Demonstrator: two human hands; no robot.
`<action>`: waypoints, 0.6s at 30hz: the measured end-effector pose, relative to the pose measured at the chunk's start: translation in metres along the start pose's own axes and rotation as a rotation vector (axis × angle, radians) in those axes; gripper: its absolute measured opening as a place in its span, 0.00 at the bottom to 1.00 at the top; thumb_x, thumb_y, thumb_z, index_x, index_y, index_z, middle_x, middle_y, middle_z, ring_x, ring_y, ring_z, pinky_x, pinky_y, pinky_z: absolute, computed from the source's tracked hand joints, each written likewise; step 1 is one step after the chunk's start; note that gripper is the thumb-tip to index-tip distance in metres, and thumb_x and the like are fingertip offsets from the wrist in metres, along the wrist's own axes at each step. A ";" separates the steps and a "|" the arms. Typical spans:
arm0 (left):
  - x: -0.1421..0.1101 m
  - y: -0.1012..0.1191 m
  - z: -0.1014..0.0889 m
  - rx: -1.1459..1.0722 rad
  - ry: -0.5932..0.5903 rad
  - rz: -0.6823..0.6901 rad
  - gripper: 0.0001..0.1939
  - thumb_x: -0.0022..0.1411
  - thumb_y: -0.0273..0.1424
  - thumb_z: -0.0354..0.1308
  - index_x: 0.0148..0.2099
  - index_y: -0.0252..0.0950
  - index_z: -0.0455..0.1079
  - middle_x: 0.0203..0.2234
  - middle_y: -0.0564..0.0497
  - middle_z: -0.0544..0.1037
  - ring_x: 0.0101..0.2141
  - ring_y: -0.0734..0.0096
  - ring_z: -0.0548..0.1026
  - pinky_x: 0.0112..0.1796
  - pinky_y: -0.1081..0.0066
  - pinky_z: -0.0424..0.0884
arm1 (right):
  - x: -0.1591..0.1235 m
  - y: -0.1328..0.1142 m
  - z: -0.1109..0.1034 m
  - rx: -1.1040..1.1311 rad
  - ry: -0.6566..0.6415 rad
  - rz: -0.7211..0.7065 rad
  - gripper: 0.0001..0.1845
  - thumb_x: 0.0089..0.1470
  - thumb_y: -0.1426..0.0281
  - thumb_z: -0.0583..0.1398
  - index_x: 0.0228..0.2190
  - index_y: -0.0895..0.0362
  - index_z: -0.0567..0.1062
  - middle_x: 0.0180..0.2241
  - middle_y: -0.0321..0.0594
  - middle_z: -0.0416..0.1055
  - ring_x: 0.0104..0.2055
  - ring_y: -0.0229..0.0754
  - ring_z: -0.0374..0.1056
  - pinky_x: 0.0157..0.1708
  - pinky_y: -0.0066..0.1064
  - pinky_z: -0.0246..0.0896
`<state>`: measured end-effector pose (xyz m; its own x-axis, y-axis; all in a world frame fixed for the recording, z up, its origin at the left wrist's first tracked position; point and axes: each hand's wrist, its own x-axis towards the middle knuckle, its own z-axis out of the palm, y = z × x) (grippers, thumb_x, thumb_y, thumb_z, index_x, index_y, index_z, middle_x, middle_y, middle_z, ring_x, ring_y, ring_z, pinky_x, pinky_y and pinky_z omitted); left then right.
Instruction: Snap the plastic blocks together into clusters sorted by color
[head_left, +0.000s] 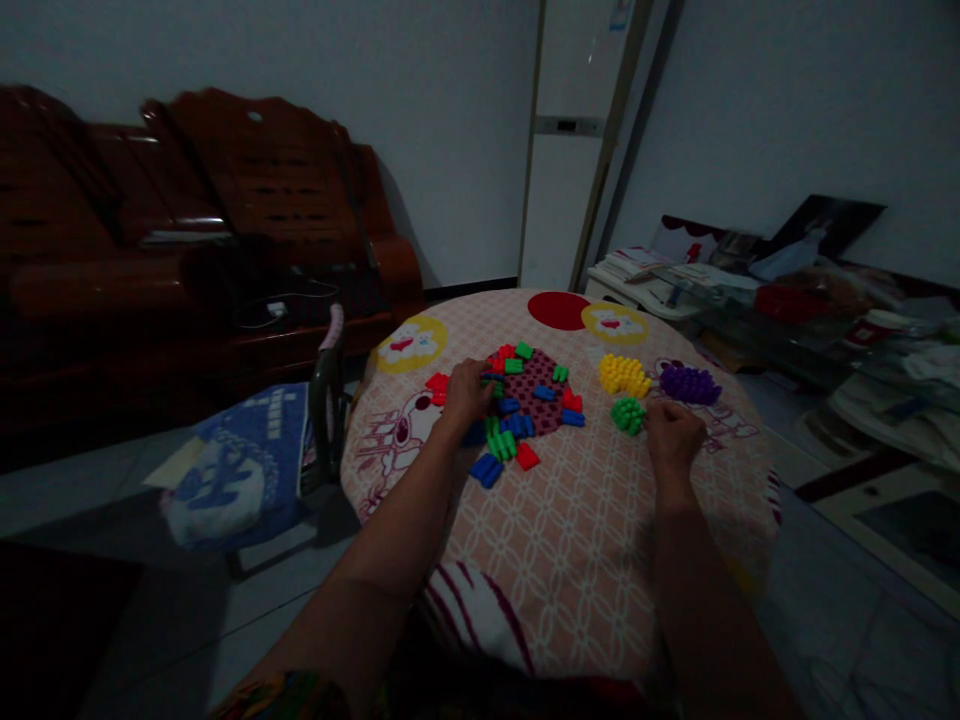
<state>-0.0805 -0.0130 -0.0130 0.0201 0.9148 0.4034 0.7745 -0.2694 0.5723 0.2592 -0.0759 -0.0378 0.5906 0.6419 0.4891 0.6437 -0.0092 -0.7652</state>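
Note:
Loose plastic building blocks (501,440) in red, green and blue lie scattered on the left half of a round table. At the left side of this pile, my left hand (471,390) reaches down with its fingers closed on a block, mostly hidden beneath them. My right hand (675,435) is closed, thumb and fingers together, just right of a green knobbly cluster (628,415); what it holds, if anything, is hidden. Beyond it are a yellow knobbly cluster (624,375) and a purple one (690,385).
A patterned cloth (570,550) covers the table. A chair with a blue cloth (247,470) stands at the left, before a wooden sofa (277,170). Cluttered glass shelving (810,350) runs along the right. A tall white cabinet-like unit (566,180) stands behind.

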 end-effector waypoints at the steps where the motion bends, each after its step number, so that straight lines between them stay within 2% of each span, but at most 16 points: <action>1: -0.001 0.000 0.002 0.072 -0.064 0.023 0.15 0.54 0.25 0.61 0.45 0.34 0.78 0.41 0.40 0.79 0.44 0.53 0.75 0.48 0.59 0.68 | 0.000 0.000 0.000 -0.004 0.002 -0.008 0.14 0.46 0.62 0.58 0.20 0.57 0.76 0.19 0.39 0.71 0.24 0.43 0.64 0.27 0.33 0.56; 4: -0.004 0.002 0.005 0.233 -0.173 0.080 0.14 0.54 0.26 0.61 0.44 0.34 0.79 0.41 0.38 0.78 0.45 0.48 0.73 0.48 0.55 0.67 | -0.001 -0.003 -0.001 -0.031 0.021 -0.046 0.14 0.47 0.62 0.57 0.19 0.57 0.75 0.19 0.39 0.70 0.24 0.43 0.63 0.28 0.33 0.55; 7: -0.005 0.003 0.005 0.266 -0.159 0.092 0.14 0.55 0.28 0.63 0.45 0.35 0.79 0.39 0.39 0.77 0.44 0.48 0.73 0.46 0.57 0.67 | -0.003 -0.007 -0.004 -0.046 0.059 -0.070 0.13 0.48 0.64 0.57 0.19 0.57 0.74 0.19 0.39 0.70 0.24 0.42 0.62 0.29 0.33 0.56; 9: -0.004 0.002 0.005 0.195 -0.126 0.078 0.15 0.53 0.29 0.65 0.45 0.36 0.79 0.39 0.41 0.77 0.43 0.51 0.73 0.45 0.59 0.68 | -0.004 -0.011 -0.005 -0.044 0.087 -0.094 0.13 0.49 0.64 0.56 0.19 0.56 0.73 0.19 0.39 0.69 0.25 0.42 0.62 0.30 0.33 0.57; 13: -0.001 0.006 0.006 -0.157 -0.055 0.035 0.13 0.52 0.28 0.64 0.42 0.37 0.79 0.36 0.46 0.79 0.39 0.60 0.75 0.42 0.63 0.71 | -0.015 -0.029 0.000 -0.038 0.107 -0.236 0.15 0.55 0.63 0.55 0.22 0.56 0.73 0.21 0.40 0.69 0.26 0.42 0.63 0.31 0.33 0.58; 15: -0.002 0.012 0.011 -0.421 -0.090 0.007 0.11 0.54 0.31 0.63 0.41 0.35 0.79 0.33 0.47 0.80 0.35 0.62 0.76 0.39 0.64 0.73 | -0.025 -0.042 0.006 -0.001 0.060 -0.351 0.16 0.58 0.62 0.55 0.25 0.56 0.74 0.23 0.41 0.71 0.27 0.42 0.65 0.33 0.33 0.60; 18: -0.005 0.023 0.018 -0.748 -0.202 -0.016 0.14 0.53 0.34 0.63 0.40 0.32 0.78 0.32 0.47 0.81 0.32 0.65 0.77 0.36 0.65 0.74 | -0.046 -0.062 0.019 0.098 -0.093 -0.548 0.14 0.61 0.61 0.57 0.34 0.57 0.78 0.29 0.44 0.74 0.31 0.43 0.68 0.35 0.33 0.64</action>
<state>-0.0512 -0.0181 -0.0146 0.1831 0.9381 0.2939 0.1446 -0.3214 0.9358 0.1826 -0.0903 -0.0210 0.1343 0.5976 0.7904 0.7936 0.4128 -0.4470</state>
